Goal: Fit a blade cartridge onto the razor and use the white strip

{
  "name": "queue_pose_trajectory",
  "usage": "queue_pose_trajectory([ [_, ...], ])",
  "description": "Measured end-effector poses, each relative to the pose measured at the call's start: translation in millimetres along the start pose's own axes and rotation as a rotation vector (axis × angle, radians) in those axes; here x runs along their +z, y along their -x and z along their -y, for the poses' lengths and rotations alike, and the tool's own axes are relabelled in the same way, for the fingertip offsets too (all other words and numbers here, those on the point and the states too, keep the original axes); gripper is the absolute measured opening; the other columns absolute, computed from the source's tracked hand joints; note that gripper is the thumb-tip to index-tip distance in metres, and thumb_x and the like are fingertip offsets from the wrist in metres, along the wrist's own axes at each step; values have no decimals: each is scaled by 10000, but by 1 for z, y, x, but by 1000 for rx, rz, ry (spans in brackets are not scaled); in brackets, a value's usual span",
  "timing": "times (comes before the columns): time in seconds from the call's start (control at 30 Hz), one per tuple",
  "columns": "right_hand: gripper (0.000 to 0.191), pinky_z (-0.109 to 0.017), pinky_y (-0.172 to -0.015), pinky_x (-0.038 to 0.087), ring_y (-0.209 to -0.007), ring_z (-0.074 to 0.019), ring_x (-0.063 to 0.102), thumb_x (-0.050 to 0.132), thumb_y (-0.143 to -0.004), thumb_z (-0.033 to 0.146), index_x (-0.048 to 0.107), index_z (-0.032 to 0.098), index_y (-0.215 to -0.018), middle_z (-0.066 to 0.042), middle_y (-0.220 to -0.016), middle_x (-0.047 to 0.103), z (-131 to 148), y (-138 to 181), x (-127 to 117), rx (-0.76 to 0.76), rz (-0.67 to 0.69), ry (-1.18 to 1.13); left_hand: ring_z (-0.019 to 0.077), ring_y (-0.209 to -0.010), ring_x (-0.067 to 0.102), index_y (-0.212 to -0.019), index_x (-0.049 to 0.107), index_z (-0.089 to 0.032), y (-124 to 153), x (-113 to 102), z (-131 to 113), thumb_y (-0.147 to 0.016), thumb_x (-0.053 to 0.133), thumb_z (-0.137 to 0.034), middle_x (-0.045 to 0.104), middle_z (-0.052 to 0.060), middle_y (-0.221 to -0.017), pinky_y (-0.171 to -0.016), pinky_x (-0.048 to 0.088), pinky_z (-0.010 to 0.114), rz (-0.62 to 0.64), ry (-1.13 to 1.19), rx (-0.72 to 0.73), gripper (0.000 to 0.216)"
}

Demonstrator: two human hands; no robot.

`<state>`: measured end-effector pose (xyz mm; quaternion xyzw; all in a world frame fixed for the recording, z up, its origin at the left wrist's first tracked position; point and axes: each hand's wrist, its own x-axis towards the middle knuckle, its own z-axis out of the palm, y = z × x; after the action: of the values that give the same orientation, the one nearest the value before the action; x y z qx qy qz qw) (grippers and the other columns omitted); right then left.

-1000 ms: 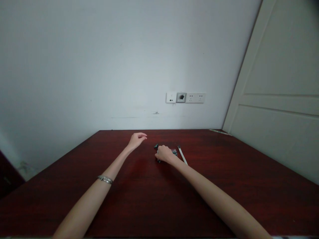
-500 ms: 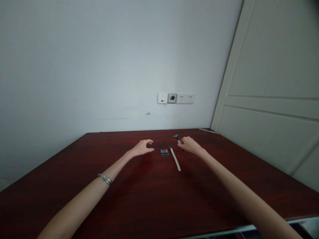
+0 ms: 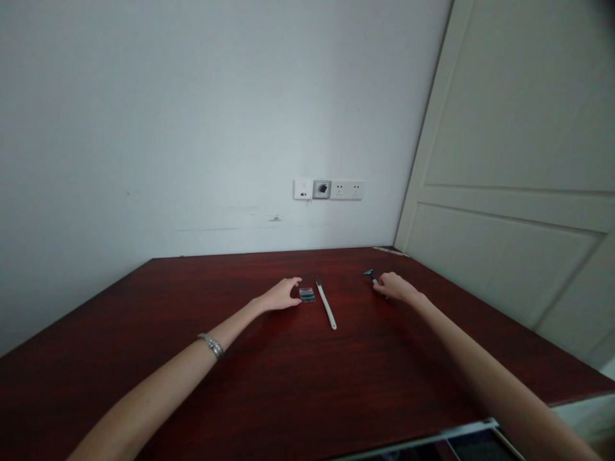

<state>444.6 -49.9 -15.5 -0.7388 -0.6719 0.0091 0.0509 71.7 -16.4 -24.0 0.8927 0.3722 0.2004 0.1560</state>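
On a dark red wooden table (image 3: 288, 384), my left hand (image 3: 282, 295) reaches forward and its fingertips touch a small clear case (image 3: 307, 294) with teal and dark contents. Its fingers are curved around the case's left side. My right hand (image 3: 396, 287) lies further right, closed on the handle of a small razor (image 3: 370, 274) whose teal head sticks out to the left of my fingers. Between the two hands lies a slim white stick-like tool (image 3: 326, 304), touched by neither hand. A silver bracelet (image 3: 211, 344) is on my left wrist.
A white wall with a row of sockets (image 3: 328, 189) stands behind the table. A cream panelled door (image 3: 519, 179) runs along the table's right side. The near table edge shows at the bottom right with a light strip (image 3: 432, 438).
My right hand has carried the razor from the table's middle out to the right. My left hand has come down onto the small case. The view has shifted rightwards.
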Motion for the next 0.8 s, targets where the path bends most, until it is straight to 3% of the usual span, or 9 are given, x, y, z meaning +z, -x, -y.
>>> queue_pose_trajectory([
  [0.5, 331, -270, -618, 414, -771, -239, 639, 511, -771, 417, 662, 123, -760, -163, -844, 659, 2, 1, 3, -5, 33, 15, 250, -1047, 518, -1307, 365, -141, 1, 11, -5, -700, 561, -264, 583, 103, -1121, -923, 382, 356, -37, 39, -22, 649],
  [0.67, 433, -267, -595, 408, -769, -240, 634, 442, -800, 518, 653, 143, -745, -150, -837, 659, 10, 12, -11, 38, -78, 5, 247, -1085, 505, -1312, 346, -159, 0, 14, -6, -697, 569, -244, 567, 100, -1170, -949, 363, 358, -58, 61, 5, 659],
  [0.8, 334, -243, -599, 393, -763, -204, 619, 457, -810, 453, 637, 175, -764, -96, -830, 661, 28, 18, -19, -74, -146, 7, 206, -991, 555, -1255, 396, -168, -3, 19, -5, -708, 542, -193, 618, 57, -1040, -927, 380, 346, -95, 68, 26, 567],
])
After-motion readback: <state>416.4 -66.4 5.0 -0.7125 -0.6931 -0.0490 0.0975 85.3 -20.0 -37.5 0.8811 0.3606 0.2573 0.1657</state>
